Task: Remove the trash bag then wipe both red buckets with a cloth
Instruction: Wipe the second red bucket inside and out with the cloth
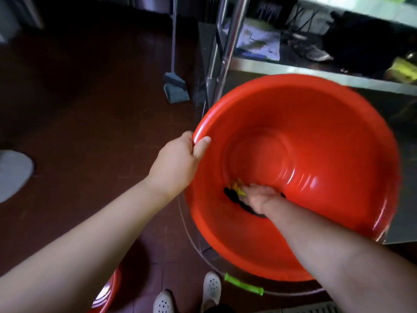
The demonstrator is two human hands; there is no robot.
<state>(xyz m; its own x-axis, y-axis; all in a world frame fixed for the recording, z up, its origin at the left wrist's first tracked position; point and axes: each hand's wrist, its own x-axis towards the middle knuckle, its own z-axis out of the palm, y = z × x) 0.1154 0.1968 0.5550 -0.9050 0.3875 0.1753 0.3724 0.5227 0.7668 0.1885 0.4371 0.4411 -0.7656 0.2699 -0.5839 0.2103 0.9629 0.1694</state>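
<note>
We held the red bucket (pixel 316 136) tilted toward us beside the steel shelf (pixel 293 68). Our left hand (pixel 178 163) gripped its rim, thumb inside and fingers curled over the outer edge. Our right hand (pixel 259 197) pressed a dark cloth (pixel 234 199) (with a bit of yellow showing) against the inner wall, fingers clamped on it. A second red bucket (pixel 108 294) sat at lower left.
</note>
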